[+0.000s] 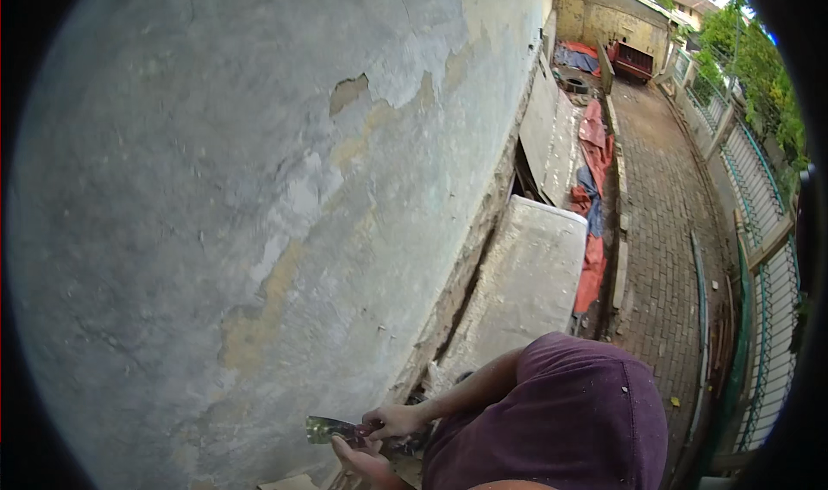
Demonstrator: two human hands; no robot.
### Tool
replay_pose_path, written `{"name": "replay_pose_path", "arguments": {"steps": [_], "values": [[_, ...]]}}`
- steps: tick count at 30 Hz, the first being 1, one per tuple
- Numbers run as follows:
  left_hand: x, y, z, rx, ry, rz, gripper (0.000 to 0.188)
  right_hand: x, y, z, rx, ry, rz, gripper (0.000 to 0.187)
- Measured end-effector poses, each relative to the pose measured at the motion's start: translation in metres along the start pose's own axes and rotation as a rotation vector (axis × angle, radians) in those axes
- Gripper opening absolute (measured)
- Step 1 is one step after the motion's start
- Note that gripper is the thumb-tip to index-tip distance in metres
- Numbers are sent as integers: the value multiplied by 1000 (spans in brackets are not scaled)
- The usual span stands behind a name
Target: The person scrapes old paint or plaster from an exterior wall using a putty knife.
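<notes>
My right hand (392, 420) grips the dark handle of a putty knife (326, 429), whose flat metal blade points left toward the base of a weathered grey wall (216, 214). My left hand (362, 461) is just below it, palm up with loose fingers, close under the knife's handle; whether it touches the knife is unclear. My maroon shirt (561, 421) fills the lower right, and my right forearm reaches out from it to the knife.
The wall's paint is peeling, with tan patches (349, 93). A pale slab (526, 274) leans along the wall's foot, with red and blue tarpaulins (593, 188) behind it. A brick-paved path (664, 214) runs to the right beside a green and white fence (763, 257).
</notes>
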State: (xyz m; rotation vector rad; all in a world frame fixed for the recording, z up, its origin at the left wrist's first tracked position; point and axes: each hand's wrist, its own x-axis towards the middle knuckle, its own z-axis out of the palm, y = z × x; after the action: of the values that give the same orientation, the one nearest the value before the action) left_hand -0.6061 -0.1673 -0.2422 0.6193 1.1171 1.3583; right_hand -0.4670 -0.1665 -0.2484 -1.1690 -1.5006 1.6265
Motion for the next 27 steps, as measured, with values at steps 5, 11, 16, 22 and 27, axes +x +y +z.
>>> {"name": "replay_pose_path", "arguments": {"steps": [5,11,16,22,27], "values": [[-19,-5,50,-8,-57,-363,49,4,6,-30,-99,60,-181,35],[-19,-25,78,283,-75,70,40,-7,7,-54,-156,115,-228,39],[-14,-38,80,58,208,213,44,-7,3,-64,-280,-56,-223,34],[-26,-31,55,-548,-199,-190,50,10,1,-74,-200,-84,27,35],[-14,-35,41,124,316,57,20,40,-22,-54,-85,0,-328,20]]}}
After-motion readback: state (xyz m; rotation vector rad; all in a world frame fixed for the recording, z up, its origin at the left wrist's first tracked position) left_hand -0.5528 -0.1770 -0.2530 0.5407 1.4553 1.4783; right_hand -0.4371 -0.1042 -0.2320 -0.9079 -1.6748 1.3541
